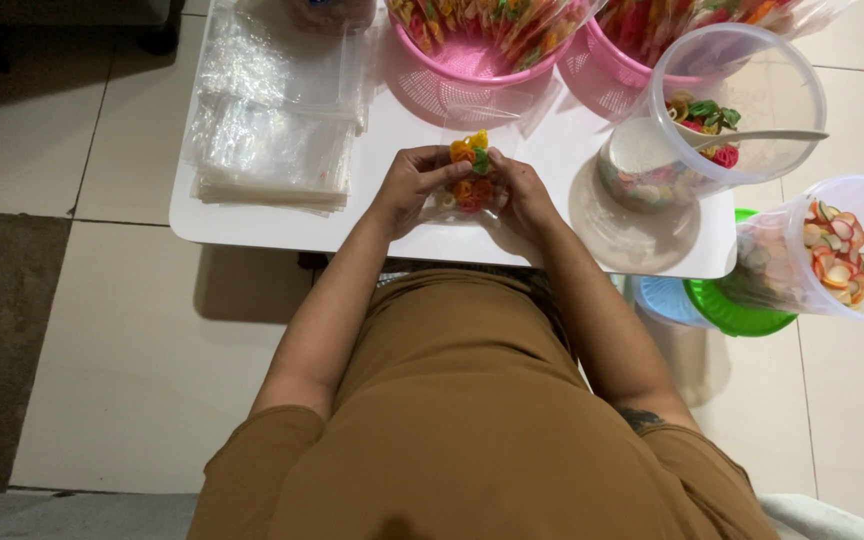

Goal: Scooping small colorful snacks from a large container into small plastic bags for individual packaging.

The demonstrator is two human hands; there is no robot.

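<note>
- The left hand (414, 185) and the right hand (518, 190) were brought close together over the near edge of the white counter (402, 235), both closed around one small clear bag of coloured crackers (470, 172).
- The bag sat between the two hands, its orange, yellow and green pieces showing above the fingers; the lower part of it was hidden by the fingers.
- Left of the hands, a pile of empty clear plastic bags (272, 140) lay flat on the counter, just beside the left hand but not touching it.
- Beyond the hands, a pink basket (472, 70) stood on the counter, filled with packed bags of the same coloured pieces; a second pink basket (607, 70) stood to the right of it, also full.
- Right of the hands, a large clear tub (722, 110) rested tilted on the counter with its mouth toward the camera, holding some loose coloured crackers and a pale spoon (762, 136) lying across its opening.
- Further right, off the counter's edge, another clear tub (842, 250) held red, white and orange crackers, and it lay over a green basket (732, 315) and a blue one (657, 300).
- The person wore a brown garment (462, 420), and a pale tiled floor (132, 340) showed below the counter.
</note>
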